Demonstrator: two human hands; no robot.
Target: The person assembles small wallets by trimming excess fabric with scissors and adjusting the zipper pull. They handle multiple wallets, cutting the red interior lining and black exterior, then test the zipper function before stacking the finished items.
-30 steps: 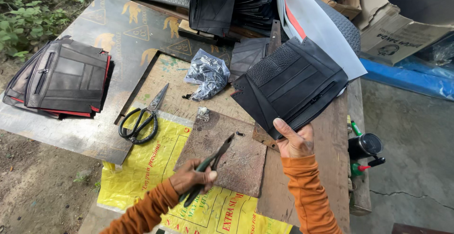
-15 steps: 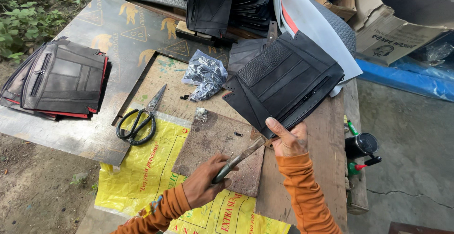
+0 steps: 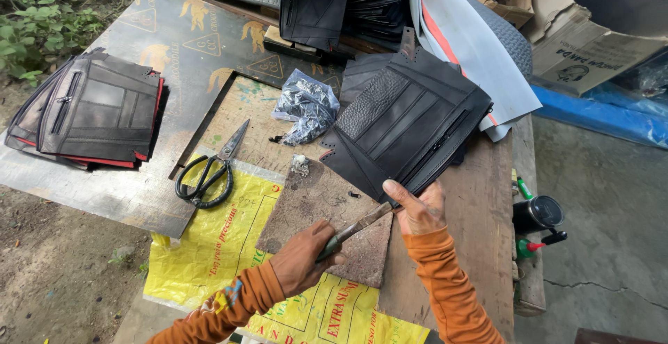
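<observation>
My left hand grips a knife-like tool whose blade points up and right toward the near corner of a black wallet panel. My right hand pinches that near corner, thumb on top. The panel lies open on the workbench, showing card slots, a zip and a textured patch. Under the tool lies a brown, worn cutting slab. Both arms wear orange sleeves.
Black-handled scissors lie left of the slab on a yellow printed sack. A stack of finished black panels sits at the far left. A crumpled plastic bag, more black pieces and cardboard boxes lie beyond.
My left hand has raised the tool from the slab and brought its tip to the panel's corner. My right hand has shifted its hold on that corner; the panel has turned slightly.
</observation>
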